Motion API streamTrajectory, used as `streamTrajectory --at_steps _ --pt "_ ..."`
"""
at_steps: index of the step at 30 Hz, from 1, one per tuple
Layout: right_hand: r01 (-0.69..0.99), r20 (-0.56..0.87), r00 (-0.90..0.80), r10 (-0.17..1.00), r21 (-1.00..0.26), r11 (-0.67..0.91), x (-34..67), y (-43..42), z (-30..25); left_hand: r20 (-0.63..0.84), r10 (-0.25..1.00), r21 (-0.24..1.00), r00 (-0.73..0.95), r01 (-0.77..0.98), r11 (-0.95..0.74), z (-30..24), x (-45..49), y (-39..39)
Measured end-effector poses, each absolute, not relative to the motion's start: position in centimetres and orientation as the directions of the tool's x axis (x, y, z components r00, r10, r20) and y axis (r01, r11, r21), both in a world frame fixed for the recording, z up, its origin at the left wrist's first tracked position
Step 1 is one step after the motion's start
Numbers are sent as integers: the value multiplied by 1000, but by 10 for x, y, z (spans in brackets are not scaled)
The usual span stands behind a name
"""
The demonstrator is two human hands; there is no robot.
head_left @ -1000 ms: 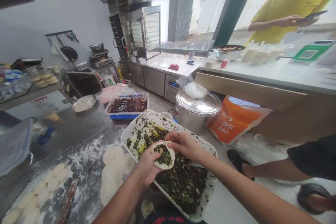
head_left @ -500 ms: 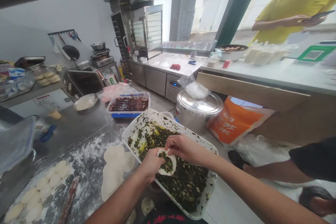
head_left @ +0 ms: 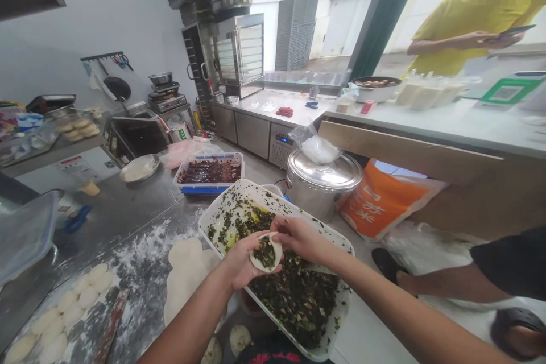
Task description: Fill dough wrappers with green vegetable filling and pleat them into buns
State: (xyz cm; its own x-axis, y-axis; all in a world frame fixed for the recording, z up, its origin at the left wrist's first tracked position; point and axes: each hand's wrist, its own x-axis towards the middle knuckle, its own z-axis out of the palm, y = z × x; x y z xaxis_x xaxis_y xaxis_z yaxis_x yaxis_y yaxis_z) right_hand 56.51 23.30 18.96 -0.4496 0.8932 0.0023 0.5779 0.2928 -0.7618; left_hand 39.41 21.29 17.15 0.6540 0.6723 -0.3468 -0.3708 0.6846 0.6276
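Observation:
A round dough wrapper point(head_left: 277, 250) with chopped green filling in its middle lies in the cupped palm of my left hand point(head_left: 244, 261). The fingers of my right hand point(head_left: 296, 237) pinch the wrapper's upper right edge. Both hands are over a white tub point(head_left: 346, 290) of dark green chopped filling point(head_left: 298, 310). Left of the tub, flat dough wrappers point(head_left: 183, 278) overlap on the floured steel table point(head_left: 139, 261). Pleated buns point(head_left: 240, 339) sit below, close to my body.
Dough pieces point(head_left: 68, 301) and a rolling pin point(head_left: 111, 324) lie at the left. A tub of dark red paste point(head_left: 209, 172) stands behind the filling. A lidded steel pot point(head_left: 324, 173) and an orange bag point(head_left: 375, 199) are to the right. A person in yellow point(head_left: 452, 23) stands beyond the counter; another person's leg point(head_left: 447, 278) shows at right.
My left hand has turned its palm upward under the wrapper, with its fingers more opened out. My right fingers have kept hold of the wrapper's edge and shifted slightly.

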Motion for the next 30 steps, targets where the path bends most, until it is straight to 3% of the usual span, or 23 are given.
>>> streamTrajectory --at_steps 4,10,13,17,23,30 --pt "525 -24 -441 897 -818 236 569 231 181 -286 724 664 628 -415 622 176 395 207" --pt "682 59 -467 882 -611 402 565 218 197 -424 772 808 474 -187 559 157 407 206" --pt "701 68 -480 875 -570 429 564 215 203 -441 788 846 430 -93 525 152 412 206" --pt "741 9 -438 899 -563 367 566 217 200 -476 746 819 466 -76 569 159 412 207" --pt "788 -9 -404 915 -510 343 568 218 196 -417 669 708 615 -242 664 172 405 209" --pt "795 13 -451 892 -447 409 561 209 207 -451 755 846 476 -42 531 162 410 208"
